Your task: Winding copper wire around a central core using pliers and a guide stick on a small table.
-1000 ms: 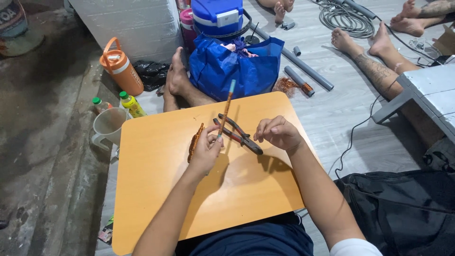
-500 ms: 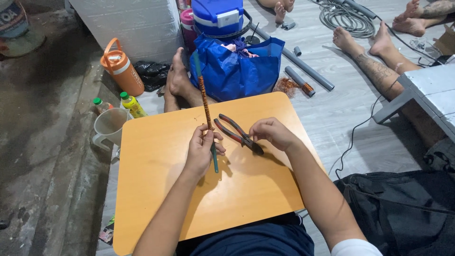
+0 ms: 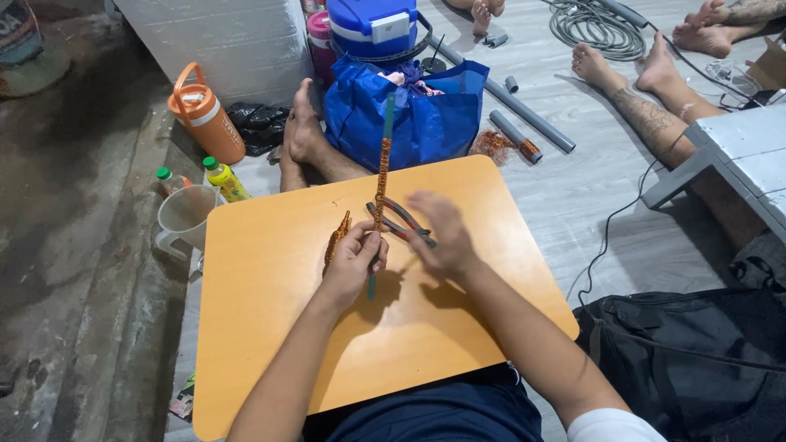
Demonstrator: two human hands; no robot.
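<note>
Two hands work over the orange desk; the left hand is curled in a fist round a thin rod and holds it upright above the middle of the desk; the right hand, blurred, lies just right of the rod with its fingers loosely bent over a pair of pliers, and I cannot tell whether it grips them or only rests on them.

Judging by the rod, the work looks partly done; copper-coloured wire wraps its middle stretch in tight, knobbly turns, while the greenish top end and the short teal end below the fist are bare; a second copper-wound piece, short and tapering, lies on the desk just left of the left hand and seems finished.

The desk top is smooth, matt laminate with rounded corners; the pliers are dark metal with reddish grips; the wire looks bright and rough against the slick rod.

Beyond the far edge of the desk stands a blue fabric bag, soft and creased; off the desk's far left corner are a clear plastic jug and an orange flask; grey plastic pipes lie on the floor past the far right corner.
</note>
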